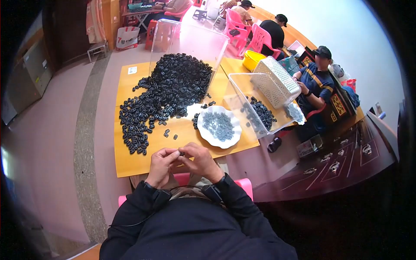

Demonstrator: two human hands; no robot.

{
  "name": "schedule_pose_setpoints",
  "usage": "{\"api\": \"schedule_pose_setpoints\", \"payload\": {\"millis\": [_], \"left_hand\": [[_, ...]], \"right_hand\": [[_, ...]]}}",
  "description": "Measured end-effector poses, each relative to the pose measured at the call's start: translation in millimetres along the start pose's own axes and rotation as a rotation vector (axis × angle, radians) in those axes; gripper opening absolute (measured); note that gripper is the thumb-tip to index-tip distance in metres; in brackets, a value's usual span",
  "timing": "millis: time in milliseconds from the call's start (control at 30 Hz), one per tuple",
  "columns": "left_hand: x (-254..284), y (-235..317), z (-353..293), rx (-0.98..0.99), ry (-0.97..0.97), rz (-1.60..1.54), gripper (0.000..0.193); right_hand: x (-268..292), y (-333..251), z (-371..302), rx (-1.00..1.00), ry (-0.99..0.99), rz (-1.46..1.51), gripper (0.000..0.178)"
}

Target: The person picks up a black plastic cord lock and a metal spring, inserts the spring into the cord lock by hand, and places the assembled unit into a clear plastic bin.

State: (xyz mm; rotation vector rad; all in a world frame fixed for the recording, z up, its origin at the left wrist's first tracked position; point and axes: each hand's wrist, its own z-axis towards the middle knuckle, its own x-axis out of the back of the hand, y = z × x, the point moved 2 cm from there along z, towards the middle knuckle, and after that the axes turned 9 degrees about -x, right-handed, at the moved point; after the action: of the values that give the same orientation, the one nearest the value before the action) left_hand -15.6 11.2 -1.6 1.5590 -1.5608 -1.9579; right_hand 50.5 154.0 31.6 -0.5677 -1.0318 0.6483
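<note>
My left hand [161,165] and my right hand [200,161] meet just off the near edge of the wooden table. Between their fingertips they pinch a small black piece [182,154], mostly covered by the fingers. Just beyond, a few loose black plastic pieces [166,133] lie on the tabletop. Farther back a big heap of such black pieces [177,84], many with two holes, spills out of a clear plastic bin [222,43] lying on its side. To the right of my hands a white wavy-rimmed plate [209,141] holds many small greyish translucent bits [218,125].
Right of the plate, a second clear bin [236,99] contains more black pieces beside a white perforated basket [277,80] and a yellow tub [252,60]. A person [318,82] sits at the right end. Pink chairs [260,39] and other people are behind. Dark carved furniture [338,162] stands right.
</note>
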Motion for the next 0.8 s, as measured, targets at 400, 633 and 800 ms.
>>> {"api": "schedule_pose_setpoints", "payload": {"millis": [400, 633, 800], "left_hand": [[-2, -3, 2, -0.042, 0.010, -0.029, 0.007], [1, -14, 3, -0.086, 0.013, 0.000, 0.009], [-6, -9, 0, -0.078, 0.016, 0.019, 0.011]], "right_hand": [[-1, -2, 0, 0.067, 0.042, -0.060, 0.018], [2, -2, -4, 0.051, 0.025, -0.047, 0.019], [22, -9, -1, -0.014, 0.117, -0.126, 0.021]]}}
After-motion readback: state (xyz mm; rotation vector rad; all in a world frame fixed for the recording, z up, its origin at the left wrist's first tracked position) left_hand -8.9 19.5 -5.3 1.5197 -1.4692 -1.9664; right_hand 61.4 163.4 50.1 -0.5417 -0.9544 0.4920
